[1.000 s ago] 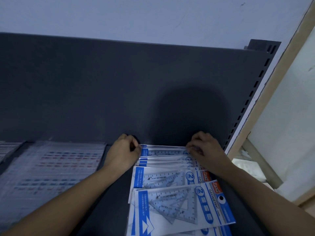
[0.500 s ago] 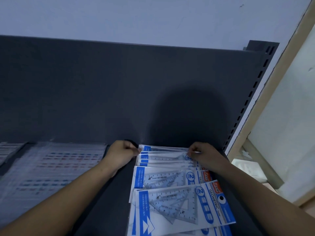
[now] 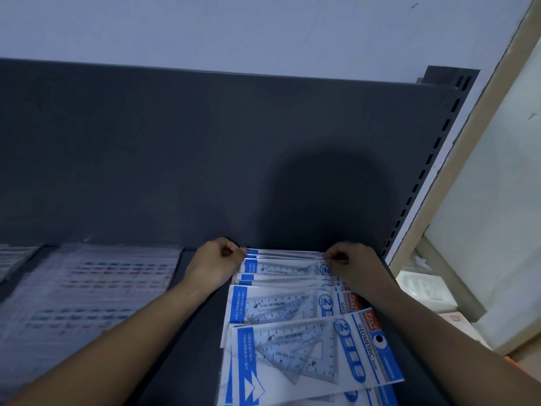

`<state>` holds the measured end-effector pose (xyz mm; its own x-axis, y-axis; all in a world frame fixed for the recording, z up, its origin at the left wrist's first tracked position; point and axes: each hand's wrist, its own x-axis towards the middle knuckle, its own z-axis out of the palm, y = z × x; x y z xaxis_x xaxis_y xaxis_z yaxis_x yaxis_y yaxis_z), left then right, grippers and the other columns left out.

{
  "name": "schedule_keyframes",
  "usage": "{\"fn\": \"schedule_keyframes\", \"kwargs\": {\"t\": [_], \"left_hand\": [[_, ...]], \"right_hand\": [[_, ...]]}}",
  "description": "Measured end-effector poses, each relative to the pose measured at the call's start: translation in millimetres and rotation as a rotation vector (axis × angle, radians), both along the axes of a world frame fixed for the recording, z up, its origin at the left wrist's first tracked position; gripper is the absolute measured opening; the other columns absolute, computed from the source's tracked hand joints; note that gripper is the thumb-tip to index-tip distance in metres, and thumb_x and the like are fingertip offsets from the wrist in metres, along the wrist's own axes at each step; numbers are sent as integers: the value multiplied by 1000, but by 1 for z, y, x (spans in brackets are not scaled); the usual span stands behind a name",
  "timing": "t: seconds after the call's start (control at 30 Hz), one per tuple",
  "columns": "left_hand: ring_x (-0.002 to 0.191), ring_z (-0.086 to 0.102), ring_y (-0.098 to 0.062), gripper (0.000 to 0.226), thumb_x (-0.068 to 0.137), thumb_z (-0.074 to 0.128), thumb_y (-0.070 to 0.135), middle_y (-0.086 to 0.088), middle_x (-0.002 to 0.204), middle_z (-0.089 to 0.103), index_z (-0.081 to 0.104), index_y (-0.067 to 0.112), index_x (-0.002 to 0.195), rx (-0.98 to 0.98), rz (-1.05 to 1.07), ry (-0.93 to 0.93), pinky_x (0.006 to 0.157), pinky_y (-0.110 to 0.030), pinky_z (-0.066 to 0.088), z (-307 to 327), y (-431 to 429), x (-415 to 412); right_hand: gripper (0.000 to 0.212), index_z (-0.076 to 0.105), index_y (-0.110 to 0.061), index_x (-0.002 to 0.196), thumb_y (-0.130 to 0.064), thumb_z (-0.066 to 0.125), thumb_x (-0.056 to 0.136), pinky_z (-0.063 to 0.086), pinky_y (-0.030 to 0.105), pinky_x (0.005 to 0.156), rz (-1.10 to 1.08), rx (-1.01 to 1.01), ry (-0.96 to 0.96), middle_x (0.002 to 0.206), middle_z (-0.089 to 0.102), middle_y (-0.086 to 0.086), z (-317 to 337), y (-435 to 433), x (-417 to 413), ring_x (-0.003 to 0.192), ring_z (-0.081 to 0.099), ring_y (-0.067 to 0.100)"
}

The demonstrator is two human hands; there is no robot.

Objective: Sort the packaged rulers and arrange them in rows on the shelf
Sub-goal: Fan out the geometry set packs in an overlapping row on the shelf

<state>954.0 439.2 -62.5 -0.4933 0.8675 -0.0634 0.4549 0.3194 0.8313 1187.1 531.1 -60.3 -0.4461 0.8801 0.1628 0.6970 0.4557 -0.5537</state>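
Several blue-and-white packaged set squares (image 3: 295,344) lie overlapped in a row running from the front toward the back of the dark shelf (image 3: 187,341). My left hand (image 3: 215,263) pinches the left end of the rearmost packet (image 3: 285,266), and my right hand (image 3: 352,263) pinches its right end. That packet sits against the shelf's back panel. The nearest packet reads "GEOMETRIC".
Clear packets of rulers (image 3: 87,291) lie in rows on the left part of the shelf. The dark back panel (image 3: 205,159) rises behind. A slotted upright (image 3: 424,171) bounds the shelf on the right, with a beige frame and white items beyond.
Both hands have drawn slightly closer to me and lifted the rearmost packet's ends, spreading the packets at the back. The front packets have not moved.
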Motion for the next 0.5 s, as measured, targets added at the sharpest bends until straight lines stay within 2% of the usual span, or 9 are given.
{"fn": "schedule_keyframes", "kwargs": {"t": [0.17, 0.3, 0.4, 0.5], "left_hand": [[69, 56, -11, 25, 80, 73, 29, -1, 76, 63, 64, 8, 88, -48, -25, -18, 65, -25, 44, 0, -1, 5], [74, 56, -13, 20, 79, 74, 18, -6, 82, 63, 60, 4, 83, -51, 9, -217, 59, -20, 41, 3, 2, 4], [80, 56, -18, 20, 80, 73, 16, -12, 88, 64, 56, 7, 77, -62, 12, -273, 61, -22, 42, 4, 4, 2], [78, 54, -15, 21, 84, 69, 20, -9, 90, 63, 52, 10, 77, -90, 3, -238, 61, -23, 41, 7, 3, 2]], "right_hand": [[16, 70, -11, 100, -14, 58, 89, 39, 16, 73, -91, 8, 6, 102, 69, 2, -4, -1, 1, 83, 55, 6], [19, 70, -6, 104, -6, 56, 90, 32, 4, 67, -75, 13, 46, 108, 66, 7, -8, -1, -7, 93, 58, 13], [19, 70, -3, 102, 0, 55, 90, 33, -5, 60, -75, 17, 89, 107, 63, 10, -12, 1, -13, 83, 51, 7], [17, 72, -3, 99, 0, 58, 88, 36, -2, 71, -34, 63, 82, 106, 64, 10, -11, 5, -13, 86, 51, 8]]}}
